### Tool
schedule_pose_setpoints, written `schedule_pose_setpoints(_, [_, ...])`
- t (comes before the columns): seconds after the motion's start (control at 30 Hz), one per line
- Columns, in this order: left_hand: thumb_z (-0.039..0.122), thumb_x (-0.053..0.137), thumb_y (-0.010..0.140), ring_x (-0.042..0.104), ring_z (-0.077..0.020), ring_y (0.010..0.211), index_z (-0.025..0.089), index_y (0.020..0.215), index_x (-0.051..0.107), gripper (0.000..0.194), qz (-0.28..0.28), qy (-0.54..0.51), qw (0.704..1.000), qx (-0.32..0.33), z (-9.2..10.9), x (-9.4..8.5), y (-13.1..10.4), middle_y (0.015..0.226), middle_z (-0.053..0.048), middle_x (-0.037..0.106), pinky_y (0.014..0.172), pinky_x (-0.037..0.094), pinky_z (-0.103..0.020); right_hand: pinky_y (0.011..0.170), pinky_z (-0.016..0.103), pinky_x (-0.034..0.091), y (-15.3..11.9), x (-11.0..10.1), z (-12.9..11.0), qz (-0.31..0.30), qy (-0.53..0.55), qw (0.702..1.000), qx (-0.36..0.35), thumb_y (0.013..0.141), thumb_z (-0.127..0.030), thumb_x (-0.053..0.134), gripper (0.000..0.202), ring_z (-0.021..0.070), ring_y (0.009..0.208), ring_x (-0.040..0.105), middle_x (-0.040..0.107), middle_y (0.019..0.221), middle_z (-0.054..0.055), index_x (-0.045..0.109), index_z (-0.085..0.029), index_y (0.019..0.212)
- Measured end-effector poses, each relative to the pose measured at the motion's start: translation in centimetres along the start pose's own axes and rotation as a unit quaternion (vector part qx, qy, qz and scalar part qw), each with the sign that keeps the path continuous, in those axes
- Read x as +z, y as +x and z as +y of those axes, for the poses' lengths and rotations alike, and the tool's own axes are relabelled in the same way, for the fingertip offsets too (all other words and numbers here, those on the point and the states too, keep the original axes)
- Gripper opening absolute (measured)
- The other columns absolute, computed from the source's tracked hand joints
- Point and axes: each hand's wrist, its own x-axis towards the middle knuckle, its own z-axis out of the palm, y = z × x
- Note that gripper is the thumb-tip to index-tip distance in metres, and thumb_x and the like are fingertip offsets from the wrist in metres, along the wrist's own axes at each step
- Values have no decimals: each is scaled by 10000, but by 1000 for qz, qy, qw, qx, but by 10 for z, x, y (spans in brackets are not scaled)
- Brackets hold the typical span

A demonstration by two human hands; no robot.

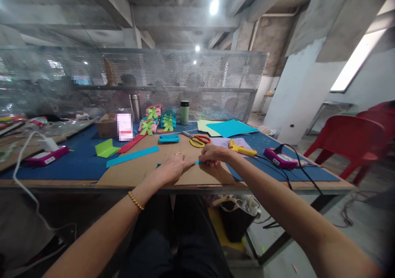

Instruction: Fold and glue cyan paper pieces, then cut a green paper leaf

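Note:
Low over the brown cardboard sheet [123,173], my left hand [171,169] lies with its fingers stretched out, pressing on a narrow blue paper strip [197,162] that it mostly covers. My right hand [212,154] is closed, its fingers pinched at the right end of that strip. Just beyond the hands are scissors [200,141] with red and yellow handles and a folded blue paper piece [168,139]. A longer blue strip [132,156] rests to the left, near a red strip [132,143] and a folded green paper [106,148].
To the right lie a yellow glue gun [242,148] and a purple power strip [280,158] with cables. Blue sheets [231,127], a green bottle [184,113], bow-topped paper pieces [168,122], a steel flask [135,106] and a cardboard box [105,125] stand farther back. A perforated metal screen [216,84] bounds the table.

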Motion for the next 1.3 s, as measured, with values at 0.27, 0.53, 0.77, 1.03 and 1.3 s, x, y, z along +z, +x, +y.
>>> schedule_pose_setpoints(0.27, [65,439,888,527,-240,925,364,1423,510,616,-4,5,1000,1,1,-2,-1,1034,-94,533,811,431,-320,413,206,446,-2,-10,22,4,5,1000,25,741,-232,702,236,109,409,564,613,490,-9,548,-159,578])
schedule_pose_setpoints(0.53, [92,416,913,531,-240,936,389,1432,491,603,-1,-16,1000,3,-4,6,2,1039,-91,531,814,434,-323,381,186,392,-18,-12,22,147,18,988,-43,781,-192,667,209,103,399,554,601,483,-8,561,-161,603])
schedule_pose_setpoints(0.77, [134,383,947,546,-227,928,352,1370,567,510,13,-66,998,-16,-1,0,-3,997,-83,552,833,442,-326,390,166,432,-7,19,-8,58,80,987,-128,830,-184,586,208,78,385,527,602,480,-24,594,-160,624])
schedule_pose_setpoints(1.03, [122,494,816,616,-214,950,146,968,698,255,53,-303,946,-102,-36,7,10,997,-82,694,843,475,-310,428,194,490,5,24,-11,43,3,995,-90,835,-279,629,232,118,458,613,666,559,22,570,-170,639])
schedule_pose_setpoints(1.3, [202,584,722,603,-181,818,157,864,655,165,65,-480,866,-126,-47,14,7,878,-51,683,736,465,-290,476,217,424,5,25,-8,78,-119,984,-111,872,-526,575,384,150,502,643,695,595,46,677,-169,777])
